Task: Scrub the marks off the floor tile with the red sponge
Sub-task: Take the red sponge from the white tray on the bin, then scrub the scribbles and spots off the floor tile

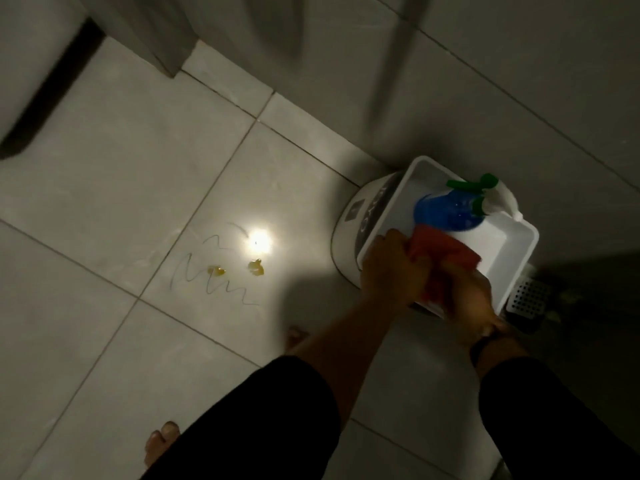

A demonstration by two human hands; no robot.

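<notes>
Hands clutching red sponge, white tub, lettering unreadable

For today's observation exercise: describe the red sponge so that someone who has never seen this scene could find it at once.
Start at the white tub on the floor at the right. Over its near edge, the left hand and right hand grip the red sponge. It is the only red item, just below the blue spray bottle.

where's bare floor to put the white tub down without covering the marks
Open tile lies left of the scribbled marks and yellow drips, toward the dark-based cabinet, and on the tile near the bare foot. It is crowded at right: the white tub with spray bottle, both hands on the red sponge, and the floor drain.
</notes>
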